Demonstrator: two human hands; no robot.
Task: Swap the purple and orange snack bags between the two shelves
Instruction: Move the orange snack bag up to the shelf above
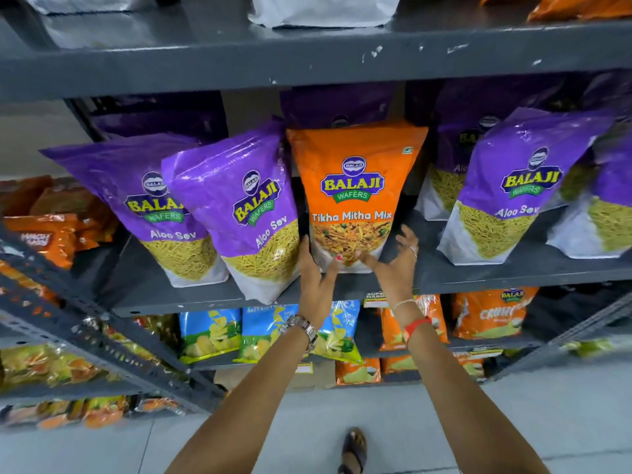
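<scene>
An orange snack bag (355,159) marked Tikha Mitha Mix stands upright on the grey middle shelf (478,278), between purple Aloo Sev bags. Two purple bags (232,172) lean at its left and another purple bag (519,155) leans at its right, with more purple ones behind. My left hand (318,271) grips the orange bag's lower left corner, thumb on its front. My right hand (393,265) is at the lower right corner, fingers spread, only the thumb near the bag. More orange bags (581,8) lie on the upper shelf (307,63) at the far right.
White bag bottoms (325,12) show on the upper shelf. The shelf below holds blue chip bags (212,333) and small orange packs (489,313). A second rack (85,336) of snacks angles in at the left. My sandalled foot (355,449) is on the grey floor.
</scene>
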